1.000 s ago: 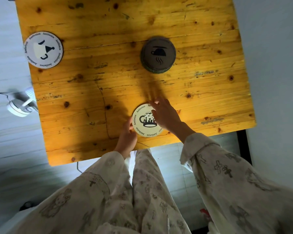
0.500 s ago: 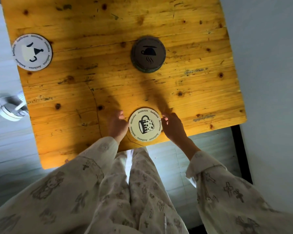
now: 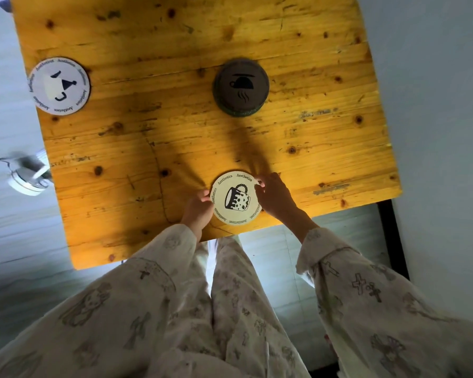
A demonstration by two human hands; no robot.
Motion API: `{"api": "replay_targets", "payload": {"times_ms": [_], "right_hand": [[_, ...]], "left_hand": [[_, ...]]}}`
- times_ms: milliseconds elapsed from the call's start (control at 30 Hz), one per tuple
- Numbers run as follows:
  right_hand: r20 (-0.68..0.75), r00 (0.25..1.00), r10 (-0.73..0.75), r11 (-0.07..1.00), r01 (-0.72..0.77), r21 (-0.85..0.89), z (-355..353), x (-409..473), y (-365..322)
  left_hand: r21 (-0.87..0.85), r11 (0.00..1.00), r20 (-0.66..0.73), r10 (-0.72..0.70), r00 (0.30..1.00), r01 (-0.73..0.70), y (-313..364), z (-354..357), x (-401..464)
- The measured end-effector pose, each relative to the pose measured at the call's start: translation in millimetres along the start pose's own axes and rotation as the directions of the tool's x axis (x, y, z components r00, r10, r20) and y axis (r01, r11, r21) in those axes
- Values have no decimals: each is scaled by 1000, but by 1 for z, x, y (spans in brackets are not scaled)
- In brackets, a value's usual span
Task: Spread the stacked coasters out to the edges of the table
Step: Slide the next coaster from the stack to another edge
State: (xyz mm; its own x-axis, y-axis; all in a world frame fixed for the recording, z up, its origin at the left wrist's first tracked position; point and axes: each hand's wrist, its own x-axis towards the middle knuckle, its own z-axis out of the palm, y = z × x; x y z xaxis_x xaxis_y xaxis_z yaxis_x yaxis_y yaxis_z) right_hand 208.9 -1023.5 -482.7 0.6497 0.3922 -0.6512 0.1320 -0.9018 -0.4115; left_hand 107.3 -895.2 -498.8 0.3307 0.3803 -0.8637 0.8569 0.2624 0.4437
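Note:
A cream coaster with a spotted mug drawing [image 3: 236,198] lies flat near the front edge of the wooden table [image 3: 137,148]. My left hand [image 3: 197,210] touches its left rim with the fingertips, and my right hand [image 3: 274,195] pinches its upper right rim. A short stack of coasters [image 3: 241,87], dark in shadow with a steaming cup on top, sits mid-table toward the back. A white coaster with a black drawing [image 3: 59,86] rests at the left edge.
The table's front edge runs just below the mug coaster, above my patterned trousers. A white lamp or fan [image 3: 28,175] stands on the floor left of the table. A pale wall [image 3: 434,105] borders the right side.
One second ago my right hand lay over the mug coaster. Both hands then came off to either side, and now both fingertips are back on its rim. The coaster barely moved.

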Motion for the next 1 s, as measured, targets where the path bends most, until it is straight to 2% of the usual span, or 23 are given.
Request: {"api": "replay_targets", "payload": {"times_ms": [67, 233, 300, 400, 467, 633, 1000], "right_hand": [[1, 998, 70, 997, -70, 45, 3, -8, 5], [80, 989, 122, 988, -129, 86, 10, -24, 15], [72, 990, 124, 987, -130, 97, 6, -22, 16], [-6, 993, 120, 987, -119, 112, -1, -9, 10], [-25, 996, 85, 991, -81, 110, -4, 0, 3], [34, 999, 15, 995, -18, 94, 0, 6, -10], [4, 995, 98, 986, -97, 134, 11, -10, 1]], "left_hand": [[14, 1000, -24, 25, 999, -25, 11, -1, 6], [28, 994, 68, 103, 992, -105, 26, -16, 16], [32, 993, 42, 110, 993, -111, 24, -21, 15], [111, 991, -71, 78, 994, -70, 14, -21, 7], [141, 989, -80, 45, 996, -33, 1, -17, -1], [18, 1000, -31, -1, 1000, 2, -16, -4, -9], [-24, 1000, 46, -7, 999, 8, -6, -1, -4]]}}
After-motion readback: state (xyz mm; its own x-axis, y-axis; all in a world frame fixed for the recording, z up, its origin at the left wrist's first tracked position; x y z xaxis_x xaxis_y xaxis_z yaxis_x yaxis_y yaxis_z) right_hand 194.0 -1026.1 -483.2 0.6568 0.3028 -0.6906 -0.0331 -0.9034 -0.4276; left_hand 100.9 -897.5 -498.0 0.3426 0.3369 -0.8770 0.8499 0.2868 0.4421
